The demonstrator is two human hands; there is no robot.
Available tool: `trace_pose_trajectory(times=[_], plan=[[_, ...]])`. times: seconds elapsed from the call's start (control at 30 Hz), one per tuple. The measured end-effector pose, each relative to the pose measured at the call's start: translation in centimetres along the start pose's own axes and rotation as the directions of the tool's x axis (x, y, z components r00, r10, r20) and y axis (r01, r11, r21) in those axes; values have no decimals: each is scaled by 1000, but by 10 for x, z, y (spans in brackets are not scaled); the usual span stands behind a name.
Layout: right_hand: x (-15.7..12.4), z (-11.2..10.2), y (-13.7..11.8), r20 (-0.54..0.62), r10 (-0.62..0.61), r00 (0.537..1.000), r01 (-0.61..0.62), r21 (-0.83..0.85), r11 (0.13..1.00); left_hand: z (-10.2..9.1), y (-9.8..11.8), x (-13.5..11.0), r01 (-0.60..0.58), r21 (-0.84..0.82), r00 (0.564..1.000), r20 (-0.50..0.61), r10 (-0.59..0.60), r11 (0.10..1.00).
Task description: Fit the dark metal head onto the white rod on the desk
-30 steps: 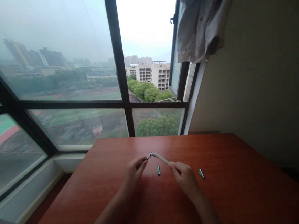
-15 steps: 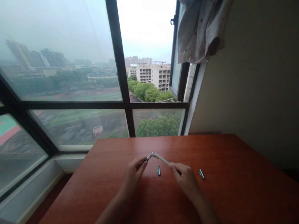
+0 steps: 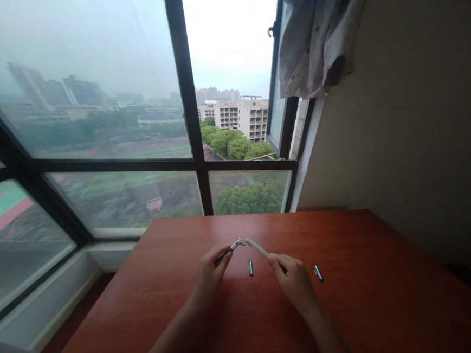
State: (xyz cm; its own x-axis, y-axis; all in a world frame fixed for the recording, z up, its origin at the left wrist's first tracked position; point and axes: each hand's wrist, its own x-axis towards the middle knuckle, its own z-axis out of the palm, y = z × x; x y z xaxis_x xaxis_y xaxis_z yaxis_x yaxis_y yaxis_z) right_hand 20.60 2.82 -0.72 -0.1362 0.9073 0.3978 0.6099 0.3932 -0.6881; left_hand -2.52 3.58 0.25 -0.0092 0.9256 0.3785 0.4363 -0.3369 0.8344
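My left hand (image 3: 210, 269) is closed on a razor handle (image 3: 234, 246), dark at the grip and silver toward its bare head. In my right hand (image 3: 293, 276) is a slim pale toothbrush-like stick (image 3: 257, 247), pinched near its lower end; its tip is too small to make out clearly. The stick's tip and the razor's head point at each other with a small gap between them. Below them on the tabletop lies a razor blade cartridge (image 3: 250, 268) with a green strip. A second cartridge (image 3: 318, 273) rests to the right of my right hand.
The reddish-brown wooden table (image 3: 371, 318) reaches up to the window frame (image 3: 138, 166) and the plain wall (image 3: 390, 129). A light curtain (image 3: 315, 41) hangs at the upper right, beside an open window pane. Buildings and trees show outside.
The pale stick's tip has come away from the razor's head, a little up and to the right. My left hand and both cartridges stay where they were.
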Motion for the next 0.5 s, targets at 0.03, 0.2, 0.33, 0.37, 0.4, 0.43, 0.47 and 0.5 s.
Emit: trace_pose_trajectory(times=[0.03,0.2,0.33,0.37,0.4,0.43,0.47,0.5], plan=[[0,0,-1,-5,-2,1000,3,6,1000,0,0,0,4,-1,1000,0,-4,1000],[0,0,-3,-2,-29,1000,29,33,999,0,1,0,7,-11,1000,6,-7,1000],[0,0,-3,20,-34,999,33,25,999,0,0,0,-7,-5,1000,9,7,1000],[0,0,-3,27,-33,999,32,20,999,0,0,0,-8,-5,1000,9,8,1000],[0,0,-2,33,-31,999,31,14,999,0,-1,0,-8,-6,1000,10,8,1000],[0,0,-2,35,-29,999,29,6,1000,0,-1,0,-7,-7,1000,12,8,1000],[0,0,-1,35,-25,999,25,-2,1000,0,-2,0,-6,-7,1000,13,6,1000],[0,1,0,33,-20,999,21,-10,1000,0,-3,0,-5,-7,1000,13,5,1000]])
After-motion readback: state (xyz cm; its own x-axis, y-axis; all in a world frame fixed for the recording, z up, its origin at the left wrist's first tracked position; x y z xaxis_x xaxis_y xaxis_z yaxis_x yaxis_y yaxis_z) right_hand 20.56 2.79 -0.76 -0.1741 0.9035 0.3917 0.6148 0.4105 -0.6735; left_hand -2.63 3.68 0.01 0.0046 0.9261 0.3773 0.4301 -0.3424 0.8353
